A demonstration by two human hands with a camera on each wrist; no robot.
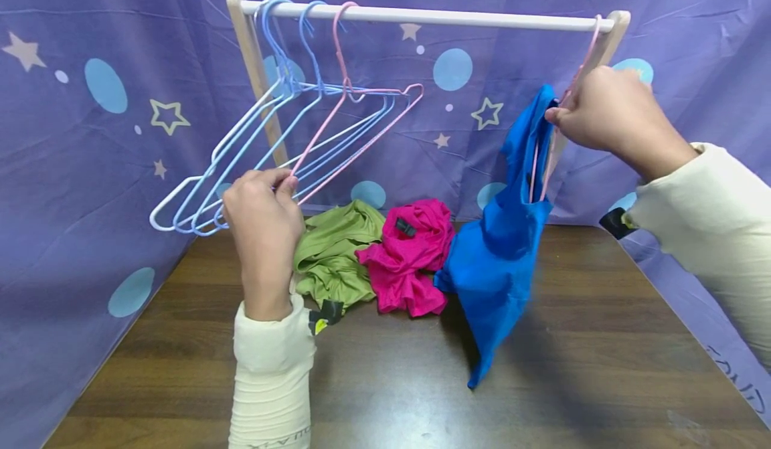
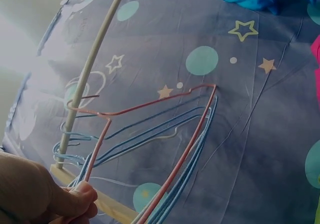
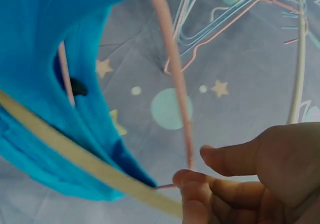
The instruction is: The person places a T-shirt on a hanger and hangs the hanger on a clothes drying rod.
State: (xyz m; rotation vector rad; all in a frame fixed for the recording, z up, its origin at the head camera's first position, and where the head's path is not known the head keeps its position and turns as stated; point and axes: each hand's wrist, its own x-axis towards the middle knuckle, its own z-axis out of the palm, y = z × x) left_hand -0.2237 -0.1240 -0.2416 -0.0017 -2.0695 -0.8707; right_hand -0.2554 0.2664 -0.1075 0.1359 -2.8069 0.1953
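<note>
In the head view my left hand (image 1: 265, 228) pinches the near arm of a pink clothes hanger (image 1: 316, 134). It hangs from the rod beside several blue hangers (image 1: 243, 134) and a white one. The left wrist view shows the thumb (image 2: 80, 191) against the pink wire. At the rod's right end my right hand (image 1: 617, 114) has its fingers curled at the neck of another pink hanger (image 3: 175, 79), its thumb apart from the index finger. A blue garment (image 1: 494, 255) droops from that hanger, its lower corner over the table.
A crumpled green garment (image 1: 337, 255) and a magenta garment (image 1: 412, 255) with a black clip (image 1: 405, 227) lie at the back of the brown table (image 1: 385, 382). The white rod (image 1: 458, 17) rests on wooden posts. A patterned purple curtain (image 1: 199, 54) hangs behind.
</note>
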